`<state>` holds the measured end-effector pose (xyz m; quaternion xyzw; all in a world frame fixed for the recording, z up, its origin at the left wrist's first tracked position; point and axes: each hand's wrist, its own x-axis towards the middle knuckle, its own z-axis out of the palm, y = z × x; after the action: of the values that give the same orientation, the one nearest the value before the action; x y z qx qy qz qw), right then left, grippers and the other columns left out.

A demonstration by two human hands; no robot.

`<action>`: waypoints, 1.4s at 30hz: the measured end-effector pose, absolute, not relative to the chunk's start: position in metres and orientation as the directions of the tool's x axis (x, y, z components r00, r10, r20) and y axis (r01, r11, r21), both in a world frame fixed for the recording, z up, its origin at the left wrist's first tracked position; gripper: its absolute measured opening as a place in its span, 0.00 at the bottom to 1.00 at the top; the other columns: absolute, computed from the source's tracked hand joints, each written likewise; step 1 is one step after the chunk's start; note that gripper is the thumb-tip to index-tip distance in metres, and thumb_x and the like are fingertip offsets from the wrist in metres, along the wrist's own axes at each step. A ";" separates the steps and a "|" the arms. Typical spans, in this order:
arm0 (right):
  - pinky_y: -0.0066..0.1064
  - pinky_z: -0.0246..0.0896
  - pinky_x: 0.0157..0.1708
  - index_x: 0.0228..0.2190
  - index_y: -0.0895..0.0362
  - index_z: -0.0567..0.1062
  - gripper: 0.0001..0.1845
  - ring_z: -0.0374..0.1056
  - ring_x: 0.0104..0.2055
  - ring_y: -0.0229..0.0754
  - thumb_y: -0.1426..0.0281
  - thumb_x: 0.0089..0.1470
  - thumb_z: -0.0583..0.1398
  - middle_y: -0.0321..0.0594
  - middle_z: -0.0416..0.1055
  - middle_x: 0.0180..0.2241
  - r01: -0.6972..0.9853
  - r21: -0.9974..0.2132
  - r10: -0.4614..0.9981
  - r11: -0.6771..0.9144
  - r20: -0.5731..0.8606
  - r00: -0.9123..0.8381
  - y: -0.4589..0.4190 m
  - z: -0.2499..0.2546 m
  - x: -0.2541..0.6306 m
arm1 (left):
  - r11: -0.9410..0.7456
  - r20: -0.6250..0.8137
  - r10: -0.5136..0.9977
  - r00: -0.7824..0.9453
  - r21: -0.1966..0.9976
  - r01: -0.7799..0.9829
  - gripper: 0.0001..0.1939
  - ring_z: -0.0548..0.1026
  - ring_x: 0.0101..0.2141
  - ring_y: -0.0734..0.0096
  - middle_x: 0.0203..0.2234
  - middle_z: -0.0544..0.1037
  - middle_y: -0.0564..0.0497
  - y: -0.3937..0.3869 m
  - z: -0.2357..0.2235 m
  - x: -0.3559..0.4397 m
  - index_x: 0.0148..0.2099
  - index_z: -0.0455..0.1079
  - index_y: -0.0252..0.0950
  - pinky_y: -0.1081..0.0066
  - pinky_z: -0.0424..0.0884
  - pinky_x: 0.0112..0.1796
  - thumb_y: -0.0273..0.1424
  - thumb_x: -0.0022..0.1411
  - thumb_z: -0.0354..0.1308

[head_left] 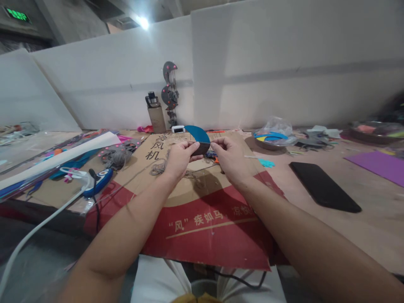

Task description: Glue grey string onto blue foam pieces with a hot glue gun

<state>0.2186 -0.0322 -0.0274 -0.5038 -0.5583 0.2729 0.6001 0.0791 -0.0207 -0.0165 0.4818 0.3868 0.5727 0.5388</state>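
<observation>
Over the middle of the cardboard, my left hand [180, 158] is closed on a curved blue crescent piece [198, 133], probably felt, with a dark layer [202, 149] along its lower side. My right hand [231, 160] is closed in a pinch right at the piece's right-hand edge. What sits between those fingertips is too small to make out. Beneath the hands, grey yarn [158, 168] lies loose on the printed red and brown cardboard [202, 248]. A small bundle of coloured bits [211, 156] shows between the hands.
A blue and white hot glue gun [100, 183] with a white cord lies at left, near a rolled white sheet [63, 160]. A bottle [156, 115] stands behind. At right are a black phone [323, 187], purple sheet [378, 166] and bowl [270, 145]. A grey crescent ornament [169, 92] hangs against the wall.
</observation>
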 end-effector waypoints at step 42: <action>0.22 0.34 0.16 0.25 0.57 0.66 0.15 0.41 0.17 0.25 0.64 0.38 0.66 0.24 0.51 0.17 -0.406 -0.910 0.991 0.084 0.118 -0.061 -0.028 -0.028 0.215 | 0.046 -0.002 0.994 0.111 0.921 -0.386 0.05 0.73 0.23 0.74 0.24 0.75 0.50 -0.016 -0.015 0.071 0.29 0.68 0.31 0.71 0.76 0.26 0.26 0.47 0.60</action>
<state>0.2155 -0.0282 -0.0285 -0.3384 -0.4323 0.5862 0.5959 0.0706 -0.0158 -0.0151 0.4115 0.3693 0.5548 0.6216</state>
